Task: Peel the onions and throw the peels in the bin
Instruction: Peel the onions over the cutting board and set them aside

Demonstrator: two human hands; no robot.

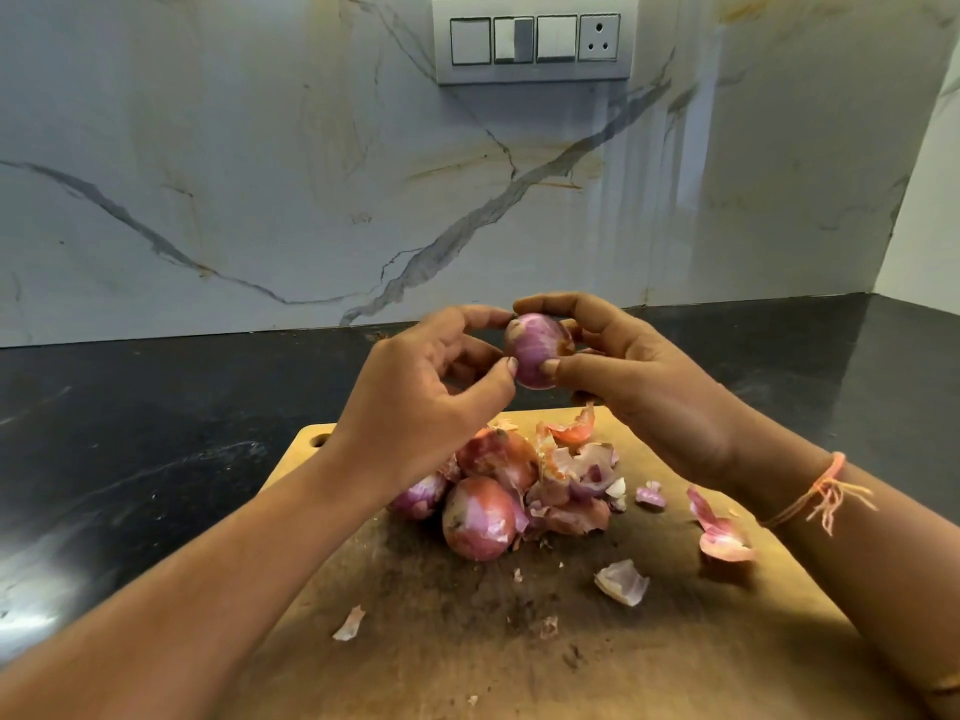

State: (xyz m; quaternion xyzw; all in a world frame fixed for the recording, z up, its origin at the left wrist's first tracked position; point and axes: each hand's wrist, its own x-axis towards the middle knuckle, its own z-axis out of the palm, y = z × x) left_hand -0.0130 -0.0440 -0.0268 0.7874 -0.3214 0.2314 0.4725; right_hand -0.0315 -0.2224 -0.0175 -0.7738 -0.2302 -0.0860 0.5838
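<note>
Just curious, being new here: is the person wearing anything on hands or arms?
Left hand and right hand are bare: no gloves, no sleeves showing. A thin orange thread with frayed loose ends circles the right wrist.

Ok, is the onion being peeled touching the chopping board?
Apart. The head view shows the onion held up between left hand and right hand, clear of the chopping board.

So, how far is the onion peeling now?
Done: loose peels lie on the cutting board. In hand: the left hand and the right hand hold a nearly bare onion above it. Left: at least two other onions show brown skin, and the peels need a bin, none in view.
</note>
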